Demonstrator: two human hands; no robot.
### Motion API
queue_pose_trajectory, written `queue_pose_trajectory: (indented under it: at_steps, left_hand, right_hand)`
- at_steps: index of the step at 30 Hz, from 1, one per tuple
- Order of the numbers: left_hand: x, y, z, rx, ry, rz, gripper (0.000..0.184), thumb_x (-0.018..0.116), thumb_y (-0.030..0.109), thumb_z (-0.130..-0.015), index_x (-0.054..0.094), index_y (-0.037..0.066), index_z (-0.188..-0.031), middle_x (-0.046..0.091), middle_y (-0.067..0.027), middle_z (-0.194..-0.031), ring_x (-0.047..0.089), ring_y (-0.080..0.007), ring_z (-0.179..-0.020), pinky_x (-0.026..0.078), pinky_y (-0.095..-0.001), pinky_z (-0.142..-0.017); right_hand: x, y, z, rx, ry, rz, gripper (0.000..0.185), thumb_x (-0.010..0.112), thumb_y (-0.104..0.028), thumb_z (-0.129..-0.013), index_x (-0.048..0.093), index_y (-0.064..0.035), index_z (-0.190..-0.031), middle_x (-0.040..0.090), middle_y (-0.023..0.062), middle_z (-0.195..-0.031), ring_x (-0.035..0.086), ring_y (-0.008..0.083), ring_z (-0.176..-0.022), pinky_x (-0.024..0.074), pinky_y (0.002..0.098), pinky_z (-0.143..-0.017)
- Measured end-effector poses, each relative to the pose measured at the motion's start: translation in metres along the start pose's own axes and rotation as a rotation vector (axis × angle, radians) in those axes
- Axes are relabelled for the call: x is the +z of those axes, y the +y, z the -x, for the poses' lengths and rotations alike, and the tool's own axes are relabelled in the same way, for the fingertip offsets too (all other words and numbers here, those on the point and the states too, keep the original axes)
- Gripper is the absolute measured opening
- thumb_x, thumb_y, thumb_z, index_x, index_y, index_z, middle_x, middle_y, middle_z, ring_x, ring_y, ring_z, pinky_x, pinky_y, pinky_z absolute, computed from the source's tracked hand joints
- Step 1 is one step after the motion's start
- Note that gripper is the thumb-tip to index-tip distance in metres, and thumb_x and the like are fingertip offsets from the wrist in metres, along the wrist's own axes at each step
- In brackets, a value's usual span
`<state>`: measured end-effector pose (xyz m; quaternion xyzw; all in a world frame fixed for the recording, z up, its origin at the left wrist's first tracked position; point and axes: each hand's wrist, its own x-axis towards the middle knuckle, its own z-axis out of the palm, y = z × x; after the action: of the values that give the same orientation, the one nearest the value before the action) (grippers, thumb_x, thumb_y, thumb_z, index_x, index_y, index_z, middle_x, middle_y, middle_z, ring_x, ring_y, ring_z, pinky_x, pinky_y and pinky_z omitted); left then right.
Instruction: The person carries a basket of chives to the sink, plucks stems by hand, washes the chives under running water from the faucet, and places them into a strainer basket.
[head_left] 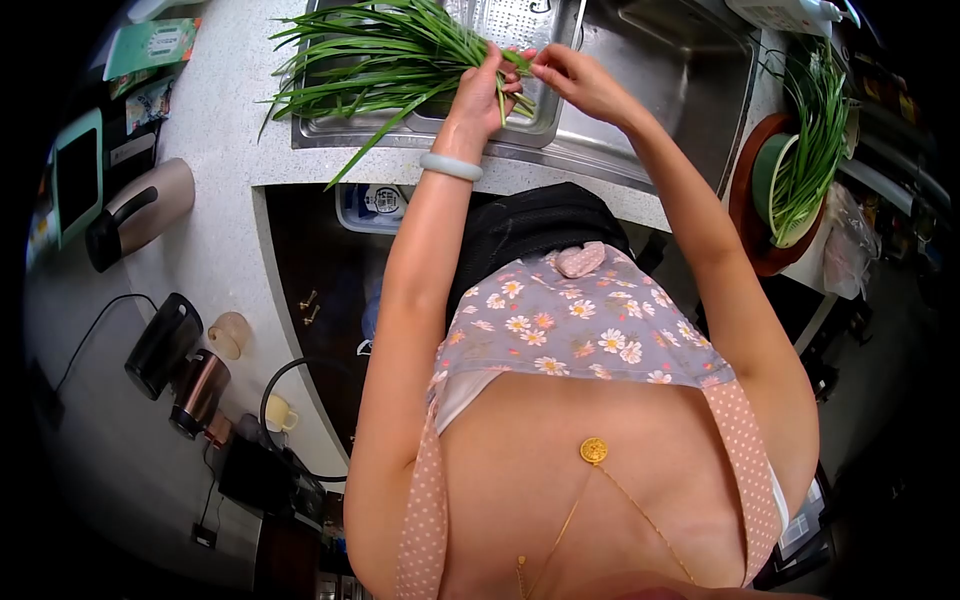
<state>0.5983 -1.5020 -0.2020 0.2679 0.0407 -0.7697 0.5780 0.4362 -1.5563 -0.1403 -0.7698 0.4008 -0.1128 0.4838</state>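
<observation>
A large bunch of garlic chives (pixel 390 62) lies over the left side of the steel sink (pixel 640 150), its long green leaves fanning out to the left past the rim. My left hand (pixel 484 96), below a pale bangle, is closed around the bunch near the stem ends, which poke out to the right. My right hand (pixel 585 88) meets those ends with thumb and fingers pinched together. A bit of green shows at its fingertips, though exactly how many stems they grip is hidden.
On the right, more chives (pixel 815 150) rest in a green bowl (pixel 768 175) on a round brown board (pixel 742 205). A kettle (pixel 160 205) and a framed screen (pixel 78 175) stand on the left counter (pixel 225 130). A white bottle (pixel 790 14) is behind the sink.
</observation>
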Motion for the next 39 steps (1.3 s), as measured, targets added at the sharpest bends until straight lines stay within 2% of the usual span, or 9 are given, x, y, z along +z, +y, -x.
queue_pose_trajectory:
  at_steps: [2,7,11,12,16,22,28,34,39]
  left_hand:
    - [0.011,0.01,0.007,-0.031,-0.055,0.09,0.042,0.033,0.039,-0.097,0.047,0.0,-0.103,0.058,-0.0186,-0.105,0.044,-0.0106,-0.062,0.037,-0.0178,-0.051]
    - [0.043,0.016,0.032,0.051,0.099,-0.009,0.031,0.033,0.026,-0.098,0.046,0.001,-0.111,0.054,-0.0162,-0.109,0.051,-0.0162,-0.077,0.046,-0.0247,-0.065]
    - [0.012,0.0,0.033,0.006,-0.028,0.091,0.032,0.035,0.024,-0.097,0.044,0.013,-0.127,0.054,-0.0086,-0.112,0.051,-0.0184,-0.088,0.046,-0.0315,-0.075]
    - [0.013,-0.004,0.035,-0.017,-0.036,0.052,0.036,0.036,0.025,-0.097,0.04,0.024,-0.133,0.054,-0.0033,-0.112,0.051,-0.0166,-0.09,0.044,-0.0311,-0.076]
    - [-0.002,-0.007,0.037,-0.051,-0.102,0.044,0.037,0.039,0.028,-0.097,0.04,0.022,-0.133,0.053,-0.0009,-0.106,0.049,-0.0122,-0.084,0.04,-0.0276,-0.067]
    - [-0.003,-0.012,0.034,0.051,-0.017,-0.089,0.039,0.05,0.024,-0.093,0.043,0.019,-0.131,0.055,-0.0018,-0.104,0.05,-0.0104,-0.083,0.042,-0.0253,-0.064]
    - [-0.013,-0.007,0.029,0.006,-0.047,0.097,0.034,0.05,0.017,-0.091,0.047,0.017,-0.125,0.056,-0.0075,-0.111,0.056,-0.0131,-0.092,0.05,-0.0298,-0.077]
    - [-0.009,-0.005,0.031,-0.011,0.062,0.109,0.015,0.048,0.021,-0.092,0.053,0.015,-0.105,0.05,-0.0122,-0.126,0.049,-0.0249,-0.114,0.045,-0.0395,-0.089]
    - [-0.005,-0.002,0.028,0.0,0.08,0.228,0.014,0.046,0.021,-0.093,0.052,0.011,-0.1,0.057,-0.0104,-0.114,0.054,-0.0226,-0.106,0.044,-0.0411,-0.091]
  right_hand:
    - [-0.012,-0.006,0.0,0.088,0.067,-0.299,0.023,0.05,-0.025,-0.093,0.054,-0.0036,-0.098,0.054,-0.0002,-0.072,0.049,0.0054,-0.063,0.0384,0.0192,-0.054]
    - [-0.025,-0.015,0.001,0.113,0.232,-0.843,0.017,0.046,-0.022,-0.095,0.05,-0.0055,-0.097,0.051,-0.0015,-0.077,0.045,0.0044,-0.063,0.036,0.0167,-0.054]
    - [0.024,0.001,-0.014,0.191,0.145,-0.384,0.031,0.051,-0.035,-0.092,0.055,-0.0066,-0.103,0.052,-0.0018,-0.078,0.043,0.0052,-0.065,0.0378,0.0216,-0.057]
    - [0.035,0.001,-0.013,0.197,0.012,-0.445,0.029,0.052,-0.033,-0.091,0.056,-0.0054,-0.099,0.053,-0.0016,-0.077,0.044,0.0056,-0.065,0.0381,0.0219,-0.057]
    - [0.038,0.002,-0.008,0.282,-0.12,-0.626,0.024,0.058,-0.023,-0.086,0.059,-0.0004,-0.092,0.059,0.003,-0.074,0.054,0.0094,-0.067,0.0435,0.0247,-0.059]
    - [0.047,0.014,-0.008,0.208,-0.161,-0.639,0.018,0.058,-0.022,-0.085,0.061,-0.0044,-0.084,0.058,-0.001,-0.068,0.05,0.0046,-0.06,0.0339,0.0194,-0.051]
    - [0.049,0.005,-0.004,0.272,-0.188,-0.692,0.018,0.059,-0.025,-0.085,0.062,-0.0078,-0.084,0.055,-0.0039,-0.067,0.04,0.0028,-0.055,0.0291,0.0197,-0.049]
    - [0.043,0.009,0.0,0.317,-0.255,-0.687,0.022,0.058,-0.028,-0.085,0.06,-0.0065,-0.085,0.046,-0.0058,-0.06,0.037,0.0032,-0.052,0.0274,0.0206,-0.046]
    - [0.018,0.017,0.027,0.287,-0.39,-0.546,0.024,0.054,-0.031,-0.089,0.059,-0.0078,-0.084,0.04,-0.0065,-0.059,0.035,0.0033,-0.053,0.0282,0.0208,-0.047]
